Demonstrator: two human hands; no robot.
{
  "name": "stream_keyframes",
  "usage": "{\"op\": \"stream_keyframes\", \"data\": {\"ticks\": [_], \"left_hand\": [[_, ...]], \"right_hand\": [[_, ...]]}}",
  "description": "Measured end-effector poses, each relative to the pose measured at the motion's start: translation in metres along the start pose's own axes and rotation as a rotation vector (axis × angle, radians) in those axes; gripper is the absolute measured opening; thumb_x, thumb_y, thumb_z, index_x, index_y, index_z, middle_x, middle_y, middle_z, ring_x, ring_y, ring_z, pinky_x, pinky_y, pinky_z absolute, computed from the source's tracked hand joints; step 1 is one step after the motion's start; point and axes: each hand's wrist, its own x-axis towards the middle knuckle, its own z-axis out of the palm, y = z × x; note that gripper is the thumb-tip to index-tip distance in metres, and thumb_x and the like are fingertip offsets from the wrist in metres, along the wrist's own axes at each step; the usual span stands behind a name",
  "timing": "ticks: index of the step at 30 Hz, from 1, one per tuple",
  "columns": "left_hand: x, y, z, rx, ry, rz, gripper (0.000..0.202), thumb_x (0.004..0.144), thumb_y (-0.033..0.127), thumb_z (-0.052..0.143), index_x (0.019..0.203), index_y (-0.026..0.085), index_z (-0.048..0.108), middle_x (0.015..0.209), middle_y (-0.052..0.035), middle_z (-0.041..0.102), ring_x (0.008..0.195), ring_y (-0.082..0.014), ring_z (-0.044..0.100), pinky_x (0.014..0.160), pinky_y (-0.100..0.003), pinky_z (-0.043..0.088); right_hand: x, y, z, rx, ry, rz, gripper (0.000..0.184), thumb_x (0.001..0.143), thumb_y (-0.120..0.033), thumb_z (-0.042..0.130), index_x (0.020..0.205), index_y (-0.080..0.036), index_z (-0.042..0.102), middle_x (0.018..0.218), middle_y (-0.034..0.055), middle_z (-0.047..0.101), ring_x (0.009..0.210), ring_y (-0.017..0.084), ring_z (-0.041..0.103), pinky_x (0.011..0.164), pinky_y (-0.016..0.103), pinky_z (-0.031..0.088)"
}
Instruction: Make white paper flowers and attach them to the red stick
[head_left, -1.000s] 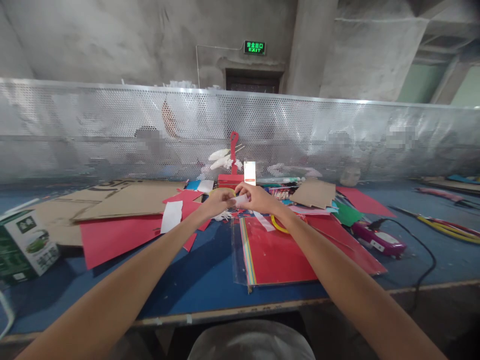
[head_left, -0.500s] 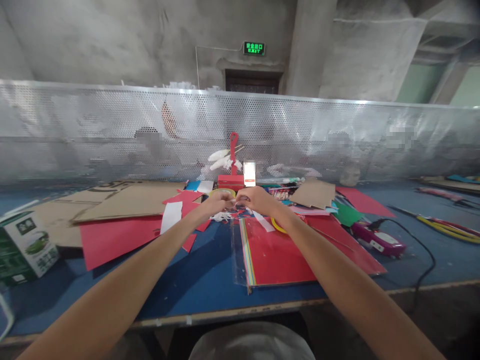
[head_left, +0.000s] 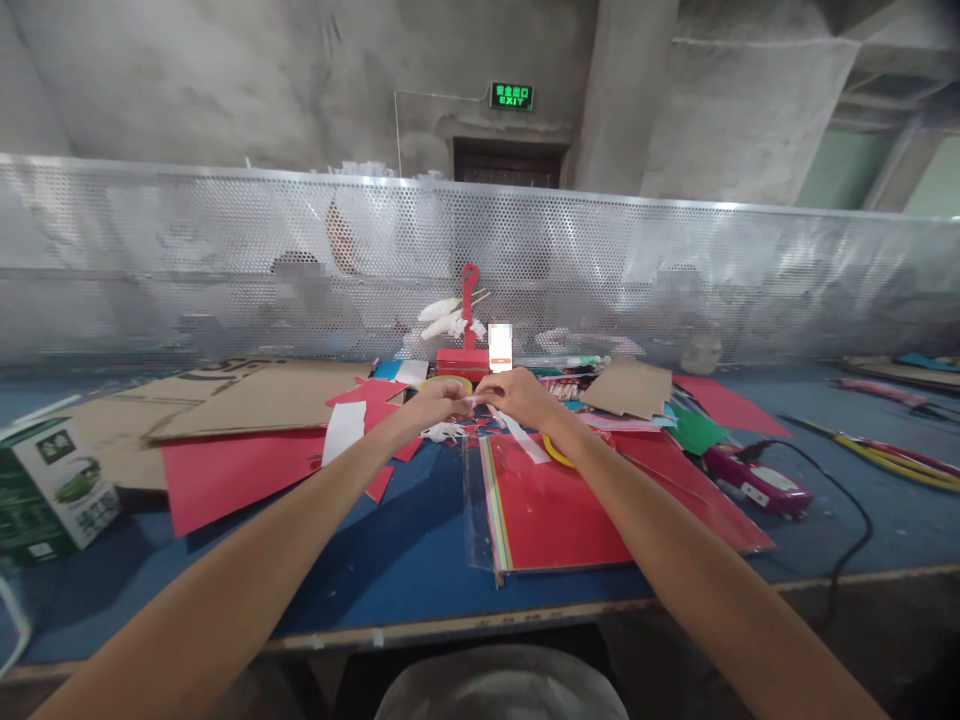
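Observation:
My left hand [head_left: 441, 402] and my right hand [head_left: 519, 397] meet above the middle of the table, fingers pinched together. Between their fingertips is a small white piece [head_left: 472, 401], too small to make out fully; it looks like paper. Under the hands lie shredded white scraps [head_left: 444, 432] and bits of red paper. A white paper strip [head_left: 526, 440] runs out below my right hand onto a clear sleeve of red paper [head_left: 562, 510]. Partly behind my left hand is a roll of yellowish tape [head_left: 448, 384].
A red box with a hooked upright [head_left: 469, 310] stands behind the hands beside a lit phone [head_left: 500, 348]. Cardboard sheets [head_left: 262, 400] and a green-white carton [head_left: 56, 490] are at left. A purple power strip [head_left: 759, 482] with a black cord lies right. Perforated metal panels border the back.
The hands hold almost the same place, fingers shifting slightly at the white piece, which shows a little more between them. The view has shifted a touch.

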Motion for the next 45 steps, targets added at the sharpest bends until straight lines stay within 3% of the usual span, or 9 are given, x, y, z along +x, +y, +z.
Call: {"op": "stream_keyframes", "data": {"ticks": [13,17,23,27,35,45], "left_hand": [[-0.001,0.003,0.002,-0.047,0.024,0.045,0.023,0.072,0.036,0.065,0.067,0.015,0.056,0.067,-0.0005,0.058,0.060,-0.0109,0.049,0.060,-0.024,0.039],[0.002,-0.001,0.001,-0.102,0.040,0.083,0.021,0.072,0.033,0.066,0.066,0.015,0.057,0.061,0.0020,0.051,0.056,-0.0088,0.043,0.058,-0.023,0.035],[0.009,-0.010,0.000,-0.133,0.056,0.113,0.022,0.072,0.034,0.068,0.070,0.013,0.062,0.065,0.0002,0.056,0.059,-0.0095,0.047,0.061,-0.024,0.039],[0.008,-0.009,0.000,-0.124,0.053,0.133,0.026,0.073,0.037,0.068,0.069,0.013,0.061,0.062,0.0016,0.052,0.056,-0.0080,0.043,0.057,-0.023,0.035],[0.004,-0.004,0.002,-0.102,0.070,0.111,0.029,0.073,0.041,0.068,0.066,0.014,0.059,0.059,0.0017,0.050,0.054,-0.0084,0.040,0.054,-0.023,0.031],[0.012,-0.015,0.000,-0.077,0.051,0.145,0.031,0.075,0.044,0.065,0.070,0.013,0.061,0.060,0.0018,0.050,0.054,-0.0085,0.041,0.055,-0.023,0.032]], "right_hand": [[0.002,0.000,0.004,-0.010,0.055,0.038,0.013,0.085,-0.025,0.062,0.083,-0.017,0.072,0.069,0.0013,0.067,0.062,0.011,0.054,0.062,0.023,0.034],[0.002,0.000,0.008,0.169,0.087,0.117,0.013,0.084,-0.024,0.060,0.081,-0.015,0.069,0.071,0.0025,0.067,0.061,0.011,0.055,0.061,0.022,0.037],[0.002,0.002,0.011,0.354,0.091,0.199,0.018,0.080,-0.031,0.063,0.081,-0.014,0.068,0.062,0.0015,0.063,0.056,0.012,0.054,0.055,0.022,0.039],[0.002,0.002,0.010,0.311,0.089,0.199,0.018,0.081,-0.031,0.064,0.083,-0.014,0.069,0.061,0.0008,0.062,0.055,0.011,0.052,0.055,0.022,0.037],[0.004,-0.001,0.009,0.006,0.102,0.123,0.014,0.087,-0.025,0.061,0.081,-0.015,0.070,0.072,0.0029,0.068,0.063,0.011,0.055,0.063,0.023,0.034],[0.004,-0.005,0.008,0.025,0.076,0.147,0.017,0.089,-0.022,0.055,0.080,-0.014,0.068,0.069,0.0026,0.067,0.064,0.012,0.057,0.064,0.022,0.036]]}}
